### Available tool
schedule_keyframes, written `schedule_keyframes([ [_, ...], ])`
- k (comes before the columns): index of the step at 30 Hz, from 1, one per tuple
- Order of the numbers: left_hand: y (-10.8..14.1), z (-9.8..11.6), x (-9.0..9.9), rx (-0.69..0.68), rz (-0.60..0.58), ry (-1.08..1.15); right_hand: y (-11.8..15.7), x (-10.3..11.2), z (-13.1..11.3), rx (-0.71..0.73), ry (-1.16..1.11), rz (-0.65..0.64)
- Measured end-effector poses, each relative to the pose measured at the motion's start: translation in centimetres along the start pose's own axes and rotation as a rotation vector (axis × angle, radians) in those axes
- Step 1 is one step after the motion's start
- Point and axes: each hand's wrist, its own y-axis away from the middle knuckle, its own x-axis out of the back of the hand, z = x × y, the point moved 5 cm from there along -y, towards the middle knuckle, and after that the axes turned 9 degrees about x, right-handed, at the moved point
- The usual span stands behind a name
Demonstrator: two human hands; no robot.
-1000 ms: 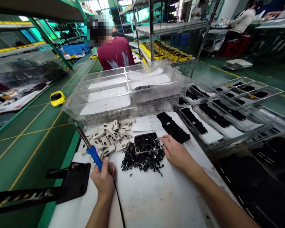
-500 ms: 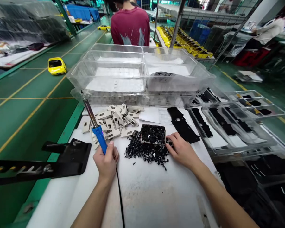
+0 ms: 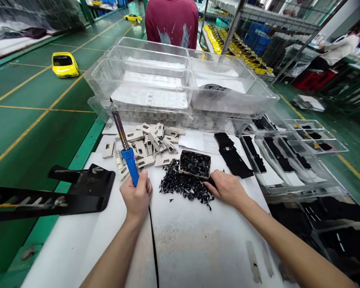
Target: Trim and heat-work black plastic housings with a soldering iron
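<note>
My left hand (image 3: 137, 196) is closed around the blue handle of a soldering iron (image 3: 129, 164), whose metal tip points up and away. A black cord runs down from beneath this hand. My right hand (image 3: 226, 187) is at the right edge of a heap of small black pieces (image 3: 184, 186), by the near right corner of a small box (image 3: 195, 175) filled with similar black pieces. Its thumb reaches onto the heap, apart from the other fingers, which are partly curled and partly hidden. No held piece shows there. Pale grey plastic parts (image 3: 148, 142) lie piled beyond the soldering iron.
Clear plastic trays (image 3: 156, 106) stand stacked at the back. A black flat part (image 3: 235, 160) lies right of the box, beside printed paper (image 3: 198, 141). More trays (image 3: 276, 186) with black parts stand right. A black metal bracket (image 3: 90, 188) juts in from the left. A person (image 3: 171, 22) sits ahead.
My right thumb has moved left onto the black heap, away from the box's side. My left hand still grips the soldering iron, tip up. The whole view has shifted slightly.
</note>
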Motion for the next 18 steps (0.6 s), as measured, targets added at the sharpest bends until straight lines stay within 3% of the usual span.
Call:
schedule_keyframes([
  [4, 0.0, -0.1, 0.1, -0.003, 0.002, -0.015, 0.3, 0.0, 0.3, -0.03, -0.169, 0.059],
  [8, 0.0, -0.1, 0.2, 0.003, 0.008, -0.028, 0.5, 0.7, 1.0, -0.155, -0.427, 0.175],
  [12, 0.1, -0.3, 0.3, 0.011, 0.014, -0.035, 0.6, 1.2, 1.3, -0.374, -0.824, 0.247],
  [18, 0.0, -0.4, 0.3, 0.031, 0.014, -0.018, 1.0, 1.6, -0.5, -0.65, -1.474, 0.268],
])
